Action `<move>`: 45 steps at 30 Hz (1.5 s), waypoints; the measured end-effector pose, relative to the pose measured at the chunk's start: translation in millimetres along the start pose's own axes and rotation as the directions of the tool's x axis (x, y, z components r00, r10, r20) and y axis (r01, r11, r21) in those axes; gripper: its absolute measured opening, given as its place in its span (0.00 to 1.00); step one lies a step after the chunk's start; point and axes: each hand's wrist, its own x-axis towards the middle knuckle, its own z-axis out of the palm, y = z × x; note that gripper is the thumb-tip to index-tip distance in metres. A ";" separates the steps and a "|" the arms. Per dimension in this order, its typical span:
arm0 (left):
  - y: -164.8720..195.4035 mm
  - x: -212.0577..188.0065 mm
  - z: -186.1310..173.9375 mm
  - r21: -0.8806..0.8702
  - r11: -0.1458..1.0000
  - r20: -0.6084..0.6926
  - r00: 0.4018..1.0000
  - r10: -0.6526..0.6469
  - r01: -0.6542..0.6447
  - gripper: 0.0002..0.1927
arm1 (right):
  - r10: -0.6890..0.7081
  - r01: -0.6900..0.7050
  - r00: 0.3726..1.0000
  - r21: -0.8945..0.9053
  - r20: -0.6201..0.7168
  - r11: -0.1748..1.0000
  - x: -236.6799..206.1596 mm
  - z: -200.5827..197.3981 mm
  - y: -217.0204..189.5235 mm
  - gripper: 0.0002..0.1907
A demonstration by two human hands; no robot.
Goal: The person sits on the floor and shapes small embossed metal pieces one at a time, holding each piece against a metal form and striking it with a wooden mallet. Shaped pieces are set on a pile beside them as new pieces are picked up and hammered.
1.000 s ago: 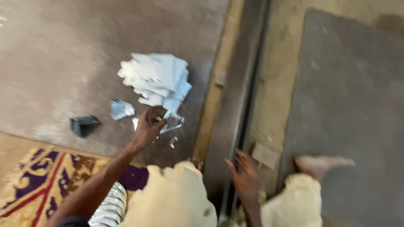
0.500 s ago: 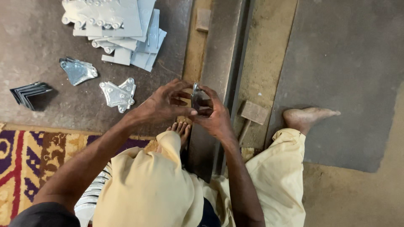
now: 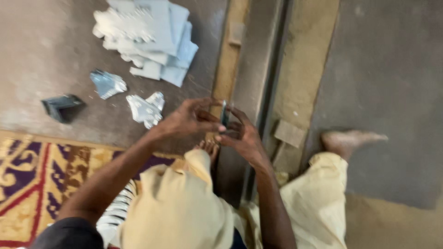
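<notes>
Metal piece [image 3: 224,115], small, thin and shiny, stood on its edge between both hands, above a long metal rail [image 3: 251,83] on the floor. Fingers [image 3: 203,105] of the left hand [image 3: 187,121] pinched it from the left side. Fingers [image 3: 237,115] of the right hand [image 3: 244,140] were curled around it from the right side and from below. Both hands were touching each other at the piece. It was blurry, so its shape was hard to tell.

Just below the hands were the toes of one bare foot [image 3: 208,147]. The other bare foot [image 3: 350,138] lay flat on the floor, well off to the right. The person's knees were bent in pale yellow trousers [image 3: 177,207].

Near the left hand, on the grey floor [image 3: 46,60], lay a small silver cut-out [image 3: 145,108]. Another silver cut-out [image 3: 107,83] lay farther left. A dark folded metal bit [image 3: 60,105] sat beyond that. At the top was a pile of flat silver sheets [image 3: 145,34]. A small wooden block [image 3: 290,133] lay right of the rail. A patterned rug [image 3: 41,180] in yellow, purple and red covered the bottom left corner.
</notes>
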 end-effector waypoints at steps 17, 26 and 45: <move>-78.3 25.1 -24.0 0.012 0.990 -0.368 0.920 0.135 -0.141 0.18 | -0.054 0.021 0.994 -0.315 -0.097 0.949 101.8 -21.6 102.5 0.48; -6.1 -5.6 -21.7 -0.187 0.982 -0.061 0.997 -0.038 0.026 0.31 | 0.078 -0.102 0.994 -0.382 -0.078 0.918 119.7 -14.0 64.1 0.48; 16.5 9.1 14.7 0.024 0.999 0.067 0.997 0.031 -0.033 0.46 | 0.031 -0.039 0.998 0.145 0.057 0.989 -12.2 -10.0 -12.8 0.45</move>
